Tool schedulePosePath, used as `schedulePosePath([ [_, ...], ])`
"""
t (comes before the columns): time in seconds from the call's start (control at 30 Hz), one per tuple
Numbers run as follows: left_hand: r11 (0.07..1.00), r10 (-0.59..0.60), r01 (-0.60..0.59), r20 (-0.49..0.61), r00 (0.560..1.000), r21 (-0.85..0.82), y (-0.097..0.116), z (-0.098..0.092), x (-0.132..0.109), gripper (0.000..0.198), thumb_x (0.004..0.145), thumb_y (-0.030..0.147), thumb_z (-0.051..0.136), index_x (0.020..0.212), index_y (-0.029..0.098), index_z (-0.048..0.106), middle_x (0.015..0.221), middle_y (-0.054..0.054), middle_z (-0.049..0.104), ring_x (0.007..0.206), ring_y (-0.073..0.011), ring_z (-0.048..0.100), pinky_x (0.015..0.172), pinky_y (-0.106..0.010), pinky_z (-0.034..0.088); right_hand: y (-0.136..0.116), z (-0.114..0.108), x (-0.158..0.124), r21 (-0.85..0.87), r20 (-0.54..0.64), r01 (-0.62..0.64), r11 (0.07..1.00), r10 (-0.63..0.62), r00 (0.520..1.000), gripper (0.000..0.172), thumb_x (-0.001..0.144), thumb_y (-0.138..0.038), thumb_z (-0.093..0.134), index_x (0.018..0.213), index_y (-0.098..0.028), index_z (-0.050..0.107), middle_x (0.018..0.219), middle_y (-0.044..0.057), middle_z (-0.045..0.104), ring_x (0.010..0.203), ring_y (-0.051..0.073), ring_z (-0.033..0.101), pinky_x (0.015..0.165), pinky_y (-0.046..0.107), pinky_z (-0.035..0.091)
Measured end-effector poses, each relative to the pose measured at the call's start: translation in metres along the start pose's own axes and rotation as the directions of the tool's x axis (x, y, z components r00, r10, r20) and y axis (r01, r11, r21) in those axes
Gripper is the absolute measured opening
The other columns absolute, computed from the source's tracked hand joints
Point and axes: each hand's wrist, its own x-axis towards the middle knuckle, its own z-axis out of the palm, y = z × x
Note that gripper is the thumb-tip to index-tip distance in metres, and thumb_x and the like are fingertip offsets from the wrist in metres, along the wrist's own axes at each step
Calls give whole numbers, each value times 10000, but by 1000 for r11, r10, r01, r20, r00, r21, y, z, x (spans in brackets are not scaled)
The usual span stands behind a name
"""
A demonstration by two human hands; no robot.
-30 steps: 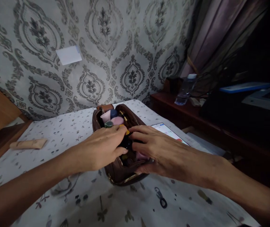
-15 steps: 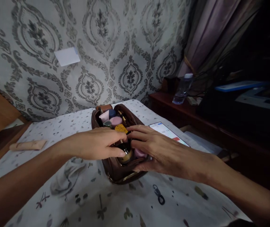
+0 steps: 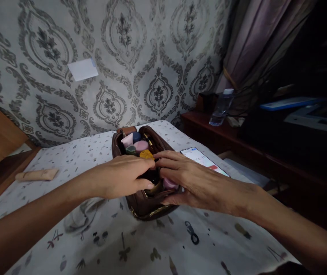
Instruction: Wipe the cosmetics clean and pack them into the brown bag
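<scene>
A brown zip pouch lies open on the patterned sheet, packed with small cosmetics: a pink tube, a blue cap, a pink jar, a green lid and a yellow piece. My left hand reaches over the pouch's left rim with its fingers curled into the opening, the thumb against the inside. My right hand covers the right rim, fingers bent and meeting the left fingertips above a dark item. What the fingers grip is hidden.
A lit phone lies just right of the pouch. A beige tube rests on the sheet at far left. A water bottle stands on the dark wooden side table at right. Patterned wallpaper rises behind; a curtain hangs at upper right.
Both hands stay in the pouch's opening, with fingers shifting slightly. The yellow piece, partly covered a second ago, now shows above the fingertips.
</scene>
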Motion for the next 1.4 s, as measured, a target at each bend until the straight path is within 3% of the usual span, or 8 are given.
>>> schedulePosePath([
  [0.17, 999, 13, -14, 31, 999, 37, -4, 0, 0, 186, 962, 334, 419, 922, 184, 522, 997, -46, 600, 900, -199, 561, 757, -321, 410, -3, -7, 1, 24, 28, 3, 1000, -3, 1000, 248, 848, -364, 739, 975, -153, 712, 1194, 126, 659, 1307, 291, 492, 1052, 448, 441],
  [0.27, 999, 13, -15, 48, 999, 38, -6, -2, 1, 184, 951, 332, 432, 931, 180, 534, 991, -46, 602, 886, -197, 561, 754, -319, 420, -6, -10, 2, -16, 54, 8, 1000, -8, 999, 197, 872, -367, 705, 917, -176, 728, 1228, 117, 651, 1308, 302, 488, 1060, 482, 435],
  [0.47, 999, 12, -12, 19, 1000, 40, -8, -2, 0, 153, 931, 306, 475, 959, 179, 557, 1091, -64, 628, 1022, -222, 574, 854, -333, 447, -22, -5, 4, -303, -22, -12, 953, 6, 1000, 110, 859, -297, 699, 829, -211, 760, 1290, 122, 641, 1346, 341, 451, 1156, 578, 315],
  [0.63, 998, 65, -65, -1, 998, 11, -14, -2, 0, 180, 914, 315, 486, 972, 181, 593, 1030, -55, 660, 972, -216, 602, 852, -317, 457, -29, 0, 5, -438, -28, -14, 899, 2, 1000, 102, 837, -249, 695, 809, -188, 771, 1343, 142, 620, 1391, 384, 392, 1186, 603, 241],
  [0.83, 997, 79, -80, -21, 997, -12, -19, -2, 1, 195, 906, 289, 475, 944, 164, 619, 943, -66, 674, 897, -224, 619, 810, -322, 459, -39, 6, 5, -331, -14, -83, 940, 83, 996, 175, 881, -257, 632, 801, -219, 784, 1308, 144, 644, 1367, 373, 440, 1148, 638, 304],
  [1.03, 990, 130, -128, -33, 991, 51, -20, 0, 1, 204, 918, 260, 466, 978, 145, 623, 1002, -81, 666, 910, -213, 608, 817, -309, 441, -48, 26, 6, -324, -27, -232, 917, 236, 971, 276, 855, -368, 694, 953, -126, 781, 1396, 227, 573, 1413, 421, 385, 1150, 657, 300],
  [1.2, 989, 81, -81, 8, 997, 122, -17, -2, 0, 217, 961, 269, 450, 925, 129, 612, 972, -81, 655, 860, -193, 592, 765, -294, 419, -47, 38, 3, -249, -122, -310, 918, 288, 950, 146, 836, -269, 705, 922, -171, 771, 1442, 194, 544, 1455, 386, 334, 1170, 659, 239],
  [1.4, 991, 105, -105, -3, 994, 80, -18, -1, 3, 182, 932, 262, 486, 958, 142, 620, 947, -64, 670, 819, -189, 598, 691, -290, 410, -49, 36, -1, -139, -91, -322, 937, 311, 946, 113, 840, -184, 688, 786, -250, 762, 1479, 120, 515, 1490, 364, 265, 1174, 663, 194],
])
